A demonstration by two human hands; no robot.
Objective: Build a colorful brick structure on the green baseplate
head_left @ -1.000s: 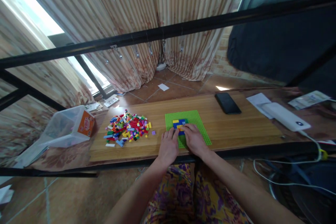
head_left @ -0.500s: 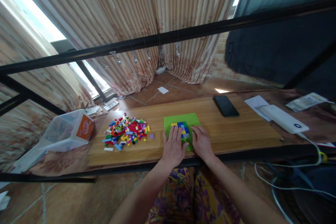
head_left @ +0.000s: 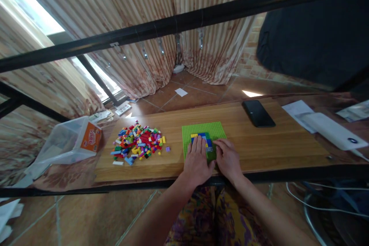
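Observation:
A green baseplate (head_left: 203, 125) lies on the wooden board, with a block of blue, yellow, grey and green bricks (head_left: 208, 140) built on it. My left hand (head_left: 197, 160) rests flat over the left part of these bricks, fingers stretched out and side by side, hiding some of them. At the right side of the bricks is my right hand (head_left: 230, 158), its fingers curled and pressed together over the plate's edge. Whatever its fingertips may hold is hidden. A heap of loose coloured bricks (head_left: 141, 142) spreads out to the left of the plate.
The wooden board (head_left: 276, 146) carries a black phone (head_left: 258, 113) at the right. Beyond it lie papers (head_left: 298, 112) and a white device with a cable (head_left: 334, 130). A clear plastic box (head_left: 67, 140) with an orange label stands at the left. A black bar (head_left: 187, 25) crosses behind.
The view has shifted slightly and come a little closer. Both hands stay at nearly the same places on the baseplate, the left one flat, the right one curled.

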